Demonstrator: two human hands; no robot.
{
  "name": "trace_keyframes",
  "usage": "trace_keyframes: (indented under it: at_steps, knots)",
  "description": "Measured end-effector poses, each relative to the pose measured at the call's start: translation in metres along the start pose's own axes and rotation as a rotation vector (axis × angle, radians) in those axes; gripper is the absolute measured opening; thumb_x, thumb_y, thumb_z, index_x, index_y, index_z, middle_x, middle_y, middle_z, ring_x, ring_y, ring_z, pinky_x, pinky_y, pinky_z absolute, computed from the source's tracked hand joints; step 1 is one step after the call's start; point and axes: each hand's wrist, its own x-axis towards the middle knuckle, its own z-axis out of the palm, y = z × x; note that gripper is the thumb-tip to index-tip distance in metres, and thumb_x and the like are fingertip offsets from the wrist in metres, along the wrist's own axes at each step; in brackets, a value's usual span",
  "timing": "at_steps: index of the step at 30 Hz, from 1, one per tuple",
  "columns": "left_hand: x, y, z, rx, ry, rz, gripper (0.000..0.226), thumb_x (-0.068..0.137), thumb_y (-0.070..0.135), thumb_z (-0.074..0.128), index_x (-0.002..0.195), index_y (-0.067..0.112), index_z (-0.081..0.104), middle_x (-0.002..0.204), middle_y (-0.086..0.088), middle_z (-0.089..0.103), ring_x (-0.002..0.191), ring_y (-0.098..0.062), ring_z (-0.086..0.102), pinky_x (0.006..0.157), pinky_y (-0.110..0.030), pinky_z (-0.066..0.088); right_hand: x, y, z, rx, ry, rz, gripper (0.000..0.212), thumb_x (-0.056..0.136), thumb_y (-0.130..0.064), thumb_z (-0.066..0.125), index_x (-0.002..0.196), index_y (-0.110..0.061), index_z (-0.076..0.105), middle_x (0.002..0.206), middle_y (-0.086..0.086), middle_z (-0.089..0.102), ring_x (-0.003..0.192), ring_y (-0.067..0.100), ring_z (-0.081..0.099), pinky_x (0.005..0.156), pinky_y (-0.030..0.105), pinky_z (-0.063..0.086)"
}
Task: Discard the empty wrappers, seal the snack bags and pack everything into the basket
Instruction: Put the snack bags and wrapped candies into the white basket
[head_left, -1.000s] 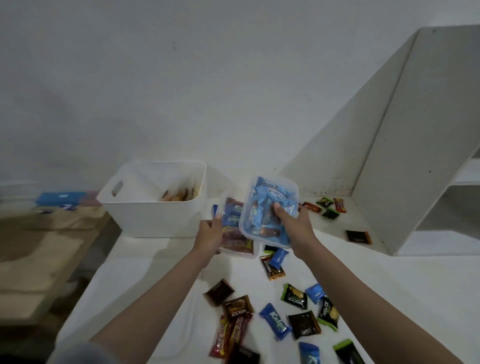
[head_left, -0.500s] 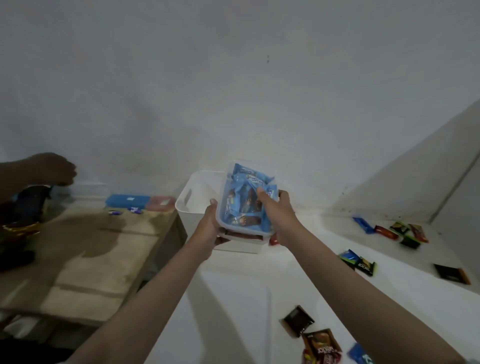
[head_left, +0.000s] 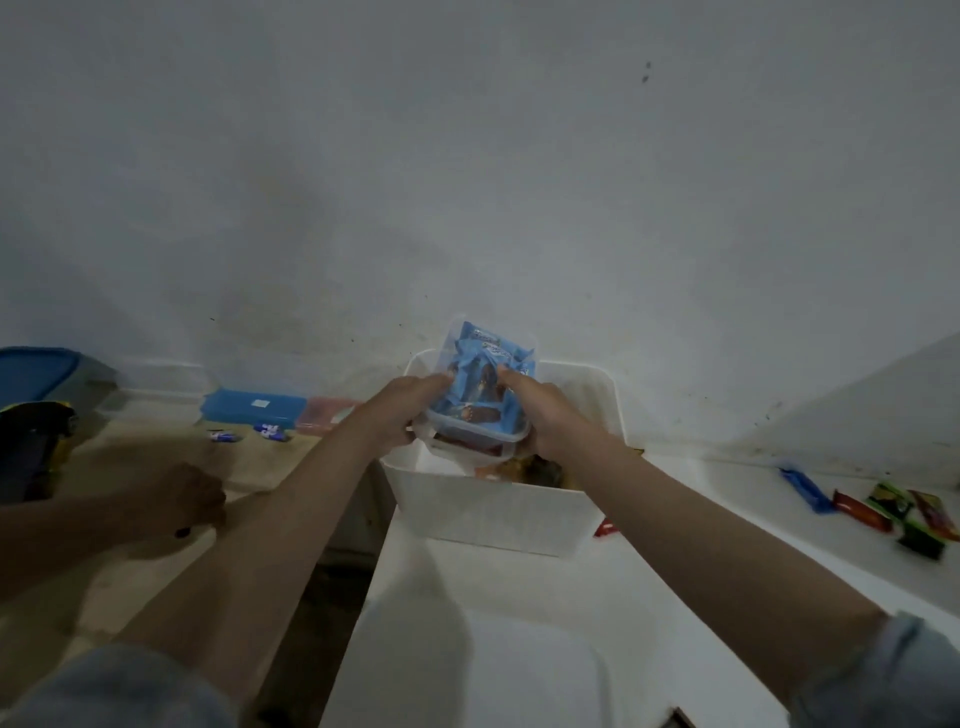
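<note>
— Basket (head_left: 498, 512): what do we hold above it?
— Two stacked clear tubs (head_left: 480, 410) of snacks, tilted; our left hand (head_left: 400, 410) and right hand (head_left: 545, 415) clasp their sides.

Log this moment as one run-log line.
left hand: holds containers | right hand: holds containers | stacked clear containers: over white basket | loose snacks: unpacked

no legible text, wrapper print too blurred

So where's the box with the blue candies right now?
In the head view, the clear box is centre frame, held between the left hand and right hand, above the white basket.
</note>
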Motion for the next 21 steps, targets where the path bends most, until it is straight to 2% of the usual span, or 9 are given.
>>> trace_keyframes:
  at_steps: [2, 3, 5, 7, 9, 11, 14, 18, 21]
  knots:
    - [0.042, -0.015, -0.005, 0.085, 0.019, -0.035, 0.087, 0.049, 0.071, 0.072, 0.113, 0.013, 0.06, 0.111, -0.009, 0.068, 0.101, -0.027, 0.064, 0.096, -0.044, 0.049, 0.032, 0.017, 0.006, -0.02, 0.002, 0.044, 0.058, 0.074, -0.052, 0.069, 0.117, -0.014, 0.059, 0.108, 0.009, 0.07, 0.095, 0.029, 0.069, 0.083, 0.046, 0.057]
    - [0.05, -0.019, -0.004, 0.138, 0.022, -0.07, 0.093, 0.047, 0.073, 0.073, 0.114, 0.01, 0.058, 0.107, -0.009, 0.067, 0.097, -0.026, 0.065, 0.093, -0.042, 0.051, 0.048, 0.026, 0.007, -0.029, -0.011, 0.073, 0.059, 0.073, -0.053, 0.068, 0.118, -0.016, 0.061, 0.108, 0.009, 0.07, 0.097, 0.029, 0.069, 0.087, 0.047, 0.056]
    - [0.055, -0.022, 0.0, 0.259, 0.021, -0.089, 0.063, 0.076, 0.059, 0.065, 0.107, 0.006, 0.053, 0.089, -0.007, 0.059, 0.078, -0.017, 0.058, 0.072, -0.025, 0.049, 0.071, 0.043, 0.01, -0.057, -0.053, 0.151, 0.05, 0.081, -0.049, 0.063, 0.118, -0.017, 0.061, 0.109, 0.009, 0.069, 0.096, 0.027, 0.068, 0.083, 0.045, 0.057]
    - [0.068, -0.033, 0.001, 0.421, 0.046, -0.109, 0.04, 0.092, 0.042, 0.054, 0.11, 0.006, 0.051, 0.087, -0.007, 0.055, 0.074, -0.019, 0.055, 0.064, -0.027, 0.046, 0.086, 0.057, 0.01, -0.168, -0.104, 0.25, 0.045, 0.084, -0.051, 0.056, 0.117, -0.02, 0.058, 0.108, 0.008, 0.067, 0.09, 0.027, 0.065, 0.065, 0.041, 0.058]
    - [0.08, -0.042, 0.0, 0.582, 0.037, -0.11, 0.042, 0.091, 0.034, 0.057, 0.117, 0.002, 0.053, 0.105, -0.016, 0.061, 0.093, -0.029, 0.062, 0.077, -0.035, 0.052, 0.1, 0.068, 0.009, -0.282, -0.181, 0.323, 0.059, 0.073, -0.059, 0.059, 0.119, -0.023, 0.055, 0.116, 0.009, 0.064, 0.099, 0.032, 0.061, 0.075, 0.051, 0.054]
    - [0.086, -0.049, 0.0, 0.756, 0.01, -0.101, 0.032, 0.085, 0.025, 0.063, 0.108, 0.003, 0.058, 0.109, -0.015, 0.062, 0.101, -0.03, 0.062, 0.085, -0.035, 0.052, 0.11, 0.079, 0.008, -0.366, -0.218, 0.358, 0.07, 0.063, -0.059, 0.066, 0.121, -0.022, 0.055, 0.12, 0.011, 0.064, 0.107, 0.034, 0.06, 0.09, 0.061, 0.045]
    - [0.099, -0.062, 0.002, 0.977, -0.037, -0.131, 0.035, 0.075, 0.018, 0.069, 0.105, 0.003, 0.06, 0.111, -0.014, 0.064, 0.098, -0.027, 0.063, 0.083, -0.033, 0.054, 0.118, 0.089, 0.012, -0.421, -0.242, 0.351, 0.051, 0.084, -0.045, 0.063, 0.125, -0.016, 0.052, 0.12, 0.009, 0.061, 0.104, 0.031, 0.059, 0.089, 0.05, 0.049]
    - [0.11, -0.066, 0.008, 1.101, -0.007, -0.138, 0.04, 0.073, 0.019, 0.068, 0.11, 0.003, 0.06, 0.114, -0.013, 0.063, 0.102, -0.028, 0.062, 0.086, -0.035, 0.054, 0.12, 0.095, 0.016, -0.353, -0.236, 0.273, 0.032, 0.092, -0.035, 0.057, 0.118, -0.016, 0.056, 0.103, 0.003, 0.067, 0.09, 0.02, 0.066, 0.079, 0.037, 0.057]
    - [0.11, -0.068, 0.017, 1.181, 0.122, -0.075, 0.041, 0.081, 0.015, 0.063, 0.12, 0.005, 0.056, 0.124, -0.013, 0.06, 0.116, -0.029, 0.057, 0.093, -0.037, 0.05, 0.115, 0.091, 0.015, -0.325, -0.255, 0.285, 0.023, 0.094, -0.035, 0.053, 0.114, -0.023, 0.056, 0.12, 0.001, 0.063, 0.11, 0.02, 0.059, 0.101, 0.039, 0.046]
